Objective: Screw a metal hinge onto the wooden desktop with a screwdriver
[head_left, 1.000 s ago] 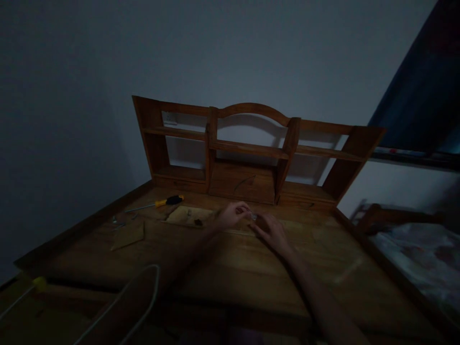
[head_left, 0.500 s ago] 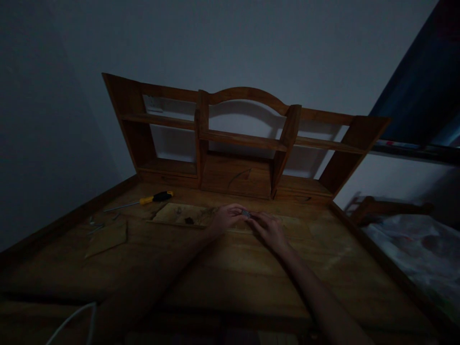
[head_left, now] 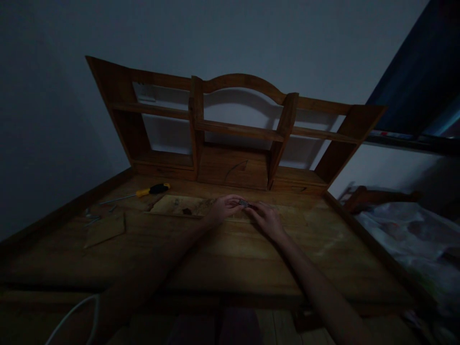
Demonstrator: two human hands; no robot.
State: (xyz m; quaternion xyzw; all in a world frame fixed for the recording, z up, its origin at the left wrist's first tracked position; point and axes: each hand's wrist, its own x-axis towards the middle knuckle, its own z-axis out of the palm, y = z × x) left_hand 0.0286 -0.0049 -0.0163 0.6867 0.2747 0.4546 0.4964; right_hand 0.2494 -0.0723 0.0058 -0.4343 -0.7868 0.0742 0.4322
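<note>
Small metallic piece [head_left: 244,203], seen in the head view, sits between the fingertips of both hands, over the middle of the worktop [head_left: 230,268] and nearer its rear edge than its front. The left hand [head_left: 223,209] is nearly closed, thumb and fingers pinching the piece's left end; the right hand [head_left: 269,220] has its fingers bent in and the tips closed on the other end. The fingers cover much of the piece, and the dim light leaves its exact shape hard to make out.

Under and behind the hands lies a pale, flat strip [head_left: 167,205], its middle partly hidden by them; a dark spot [head_left: 187,211] marks its left part. Toward the rear left corner lies a yellow-and-black screwdriver [head_left: 154,189], shaft pointing to the left edge. Near that edge are small metal parts [head_left: 92,219], too small to tell apart, and just beside them a flat panel [head_left: 106,230].

A wooden shelf unit [head_left: 240,130] stands along the rear edge. A white cord [head_left: 96,311] at the left forearm is cut off below. Beyond the right edge, crumpled pale sheeting [head_left: 406,235] fades into shadow.
</note>
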